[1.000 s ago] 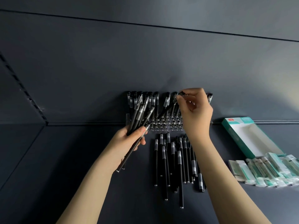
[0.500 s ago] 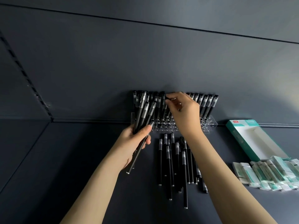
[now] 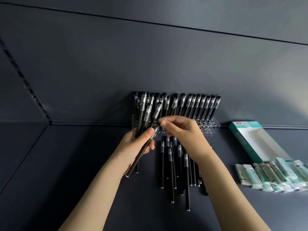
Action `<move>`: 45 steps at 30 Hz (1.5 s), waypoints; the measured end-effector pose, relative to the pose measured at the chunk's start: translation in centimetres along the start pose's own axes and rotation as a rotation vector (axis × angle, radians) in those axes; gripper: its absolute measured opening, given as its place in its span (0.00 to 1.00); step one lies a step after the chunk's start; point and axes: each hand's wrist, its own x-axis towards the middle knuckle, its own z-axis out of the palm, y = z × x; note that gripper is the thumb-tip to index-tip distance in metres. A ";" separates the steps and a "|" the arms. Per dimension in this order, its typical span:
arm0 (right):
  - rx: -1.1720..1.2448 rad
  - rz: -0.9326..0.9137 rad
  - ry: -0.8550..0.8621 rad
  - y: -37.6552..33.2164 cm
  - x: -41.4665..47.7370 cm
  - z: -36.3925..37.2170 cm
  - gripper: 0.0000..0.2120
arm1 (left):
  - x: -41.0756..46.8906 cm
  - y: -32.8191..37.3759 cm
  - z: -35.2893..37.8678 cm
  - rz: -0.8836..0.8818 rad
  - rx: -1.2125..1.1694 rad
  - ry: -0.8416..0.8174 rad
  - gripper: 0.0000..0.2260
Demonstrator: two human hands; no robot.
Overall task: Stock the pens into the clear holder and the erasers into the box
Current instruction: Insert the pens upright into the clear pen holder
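Black loose pens: lying roughly parallel on the dark shelf, clear-banded ends toward the back wall, just in front of the clear holder; likely laid there as the supply, within reach of both hands

Clear holder: stands against the back wall; standing pens fill its rear holes, leaning slightly, while several front holes show bare, so stocking looks well along but not done

Left hand: fingers and thumb wrapped round a bundle of pens, held upright before the holder's left end, apparently as a ready stock so that single pens can be fed off without reaching down

Slanted pen: lowest of the bundle, crossing the palm of the left hand, its upper end pointing at the right hand

Right hand: fingers curled, thumb and forefinger meeting at the upper end of the slanted pen, seemingly pinching it to draw it out; the contact is small and partly hidden. This hand hovers just before the holder's middle, above the loose pens

Teal-and-white box: open, lying flat at the right, well apart from both hands

Wrapped erasers: in a row just in front of the box, none seen inside it; this half of the task looks untouched
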 end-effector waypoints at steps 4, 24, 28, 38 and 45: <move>0.098 0.037 -0.042 0.5 -0.2 0.0 0.10 | -0.1 -0.1 0.2 0.028 0.049 -0.024 0.23; 0.120 -0.348 0.602 0.1 1.5 -5.7 0.03 | 0.2 -0.2 -0.4 0.068 0.097 0.182 0.12; -0.057 -0.394 0.590 -0.2 2.1 -5.1 0.04 | 0.1 -0.2 -0.3 0.081 0.109 0.167 0.12; -0.353 -0.429 0.527 -0.7 3.2 -3.3 0.05 | 0.1 -0.2 -0.4 0.088 0.145 0.156 0.12; -0.536 -0.419 0.479 0.3 4.6 -2.8 0.06 | 0.1 -0.3 -0.2 0.076 0.139 0.120 0.10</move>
